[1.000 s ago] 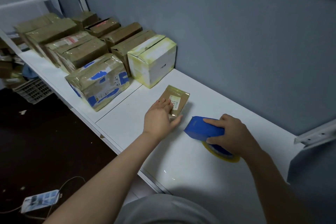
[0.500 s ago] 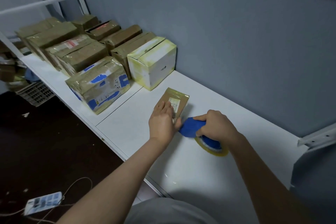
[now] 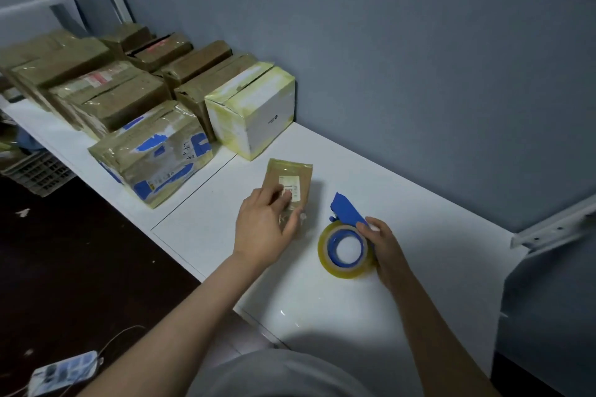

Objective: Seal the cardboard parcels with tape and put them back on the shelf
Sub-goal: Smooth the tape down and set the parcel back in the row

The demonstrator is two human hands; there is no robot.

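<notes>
small flat parcel (image 3: 292, 176) lies on the shelf (image 3: 403, 190), long axis near-to-far, pinned by flat fingers of the left hand (image 3: 267, 222). just right, the right hand (image 3: 385, 245) grips the tape dispenser (image 3: 343, 246), blue nose pointing far-left.

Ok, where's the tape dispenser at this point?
The tape dispenser is right of centre in the head view, at the white shelf, gripped by the right hand, just right of the small flat parcel under the left hand.

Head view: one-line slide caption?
Left hand rests on a small flat parcel on the white shelf while right hand grips the blue tape dispenser.
</notes>
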